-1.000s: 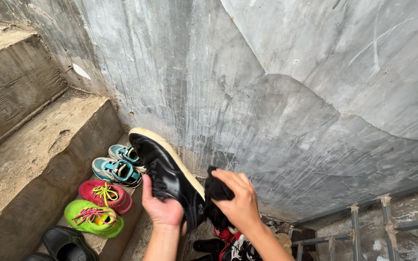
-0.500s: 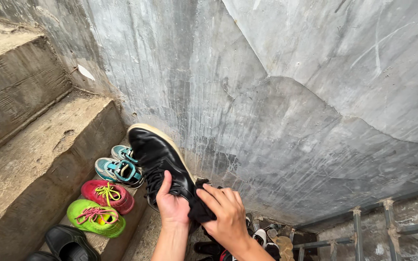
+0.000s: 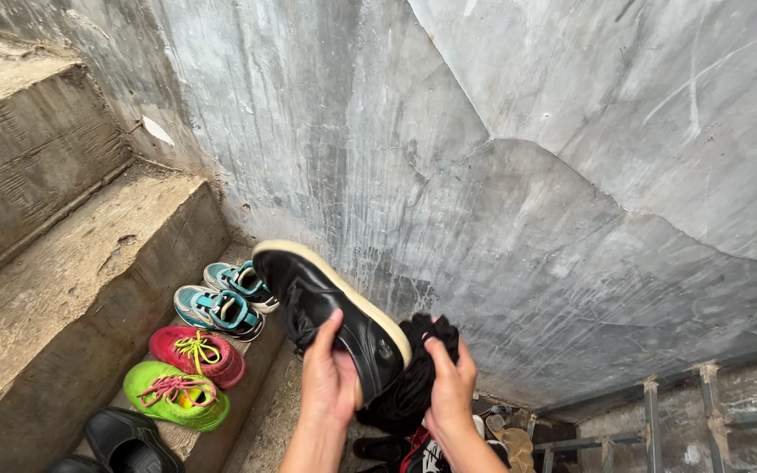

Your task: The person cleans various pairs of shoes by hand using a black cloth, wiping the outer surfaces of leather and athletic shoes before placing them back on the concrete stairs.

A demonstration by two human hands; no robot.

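I see my left hand (image 3: 330, 377) gripping a black shoe (image 3: 330, 308) up in the air, its fingers wrapped round the side. My right hand (image 3: 451, 390) pinches a black cloth (image 3: 413, 381) just beside the shoe's heel. I think the shoe could slip, because only one hand holds it and it tilts. It would drop onto the shoes below. The cloth could also snag on the laces.

On the left are rough steps (image 3: 72, 263). On a low step sit two teal shoes (image 3: 221, 302), a red shoe (image 3: 196, 353), a green shoe (image 3: 175, 393) and a black slip-on (image 3: 124, 442). The grey wall (image 3: 484, 175) is close behind the shoe. More shoes (image 3: 431, 451) lie under my hands. A metal rail (image 3: 659, 420) is on the right.
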